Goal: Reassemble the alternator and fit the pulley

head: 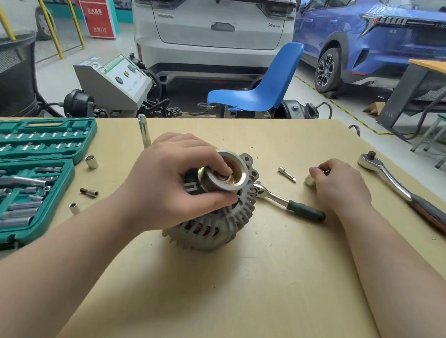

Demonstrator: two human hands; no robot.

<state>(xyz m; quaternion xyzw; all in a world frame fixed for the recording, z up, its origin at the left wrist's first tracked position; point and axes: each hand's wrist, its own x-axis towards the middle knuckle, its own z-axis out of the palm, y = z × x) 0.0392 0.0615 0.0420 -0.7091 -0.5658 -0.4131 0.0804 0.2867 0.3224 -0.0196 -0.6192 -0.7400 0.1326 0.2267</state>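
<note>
Head view, only one available. Grey finned cast-aluminium alternator (213, 220) lying tilted mid-table on tan wooden bench (235, 287), shaft end facing up and away. Silver grooved steel pulley (223, 172) seated on that end, seemingly over the shaft; seating depth hidden by fingers. Left hand (173, 189) clasped round pulley rim, thumb on near side, fingers curled over the far edge.

Right hand (342, 186) curled down on bench right of alternator, pinching small pale metal part (310, 180), probably pulley nut or socket; too small to tell.

Small chrome ratchet with dark green grip (287, 203) lying just right of alternator, head tucked against housing. Large chrome ratchet with red-black handle (408, 193) far right. Short chrome bit adapter (287, 173) between alternator and right hand. Open teal plastic socket case (25, 177) at left, loose chrome sockets (91, 161) beside it.

Judged step: fitting pulley, fastener next. To do well:
- Rotate pulley by hand first, confirm fully home and square on shaft.
- Start nut by fingers, several turns, no cross-threading.
- Keep left grip on rim to stop rotor spinning while tightening.
- Hold body flat against bench; tilted housing likely to roll under torque.
</note>
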